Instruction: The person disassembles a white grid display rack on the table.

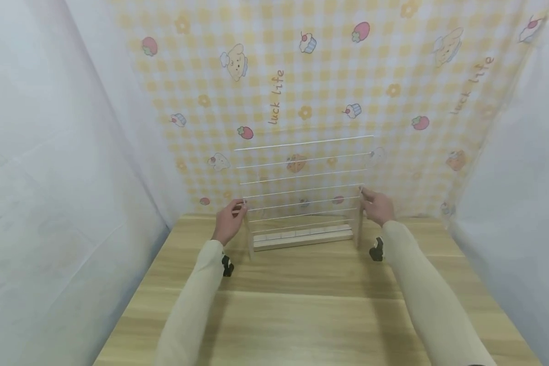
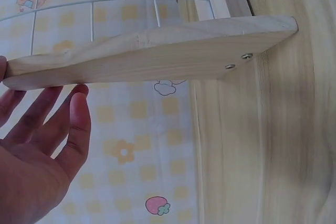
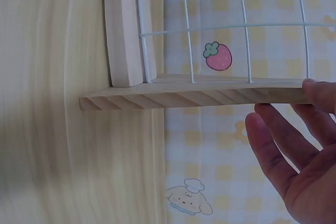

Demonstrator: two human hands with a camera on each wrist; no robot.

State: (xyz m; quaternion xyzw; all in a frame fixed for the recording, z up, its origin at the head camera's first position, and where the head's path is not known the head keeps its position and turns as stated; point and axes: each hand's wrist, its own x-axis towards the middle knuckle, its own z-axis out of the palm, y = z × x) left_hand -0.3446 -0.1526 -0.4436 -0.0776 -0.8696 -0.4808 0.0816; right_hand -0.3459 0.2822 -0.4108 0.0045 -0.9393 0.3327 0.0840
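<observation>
A rack (image 1: 303,243) of white wire grid between two pale wooden side boards stands at the back of the table. My left hand (image 1: 229,222) pinches the upper end of the left side board (image 2: 136,62), which has two screws low on its outer face. On the other side, my right hand (image 1: 378,207) holds the upper end of the right side board (image 3: 194,98) between thumb and fingers. A wooden bar (image 3: 122,35) joins the boards near the tabletop. Both thumbs show only partly in the wrist views.
The wood-grain table (image 1: 293,320) stretches forward from the rack. Behind it hangs a yellow checked cloth (image 1: 329,76) with cartoon prints. Pale sheets (image 1: 41,152) enclose the left and right sides. Small dark objects (image 1: 376,249) sit at both wrists.
</observation>
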